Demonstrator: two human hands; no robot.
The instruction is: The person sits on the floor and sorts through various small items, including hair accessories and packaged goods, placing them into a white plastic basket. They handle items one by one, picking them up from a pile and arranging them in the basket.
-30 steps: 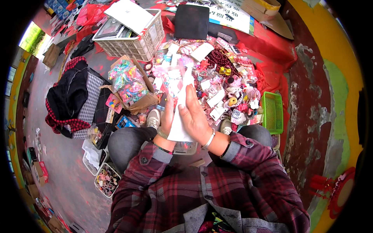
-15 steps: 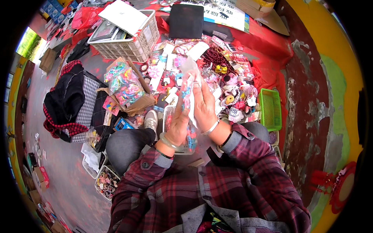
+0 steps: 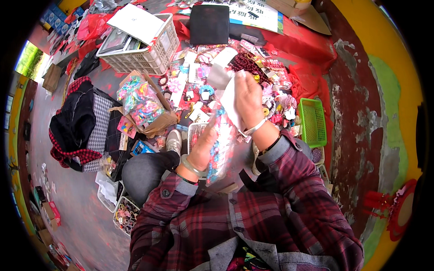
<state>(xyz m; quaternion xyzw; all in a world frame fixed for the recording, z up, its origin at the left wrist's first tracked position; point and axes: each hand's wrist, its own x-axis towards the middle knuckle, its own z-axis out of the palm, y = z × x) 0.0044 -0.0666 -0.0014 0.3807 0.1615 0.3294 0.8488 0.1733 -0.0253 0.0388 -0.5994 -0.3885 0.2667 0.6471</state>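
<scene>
Between my hands, above the basket, is a long clear plastic bag [image 3: 220, 153] of small pink and blue pieces, tilted and partly blurred. My left hand [image 3: 203, 144] grips its left side, the fingertips hidden behind or against the plastic. My right hand [image 3: 249, 99] is closed on the upper part, where a white paper or card [image 3: 229, 105] lies under the palm. A greyish translucent flap [image 3: 219, 77] sticks out beyond the card. Beneath the bag, a white basket [image 3: 190, 135] is partly covered by it and my left hand.
Ahead lies a spread of hair accessories [image 3: 199, 72]. At left stand a cardboard box [image 3: 162, 121] of bright packets and a large crate [image 3: 147, 63]; a green basket [image 3: 313, 122] is at right. Several small bins, one of hair ties [image 3: 126, 214], sit by my left knee.
My hands have drawn apart: the right moved up and right, the left slightly left. The bag has turned and shows more of its broad side; the white card is more exposed.
</scene>
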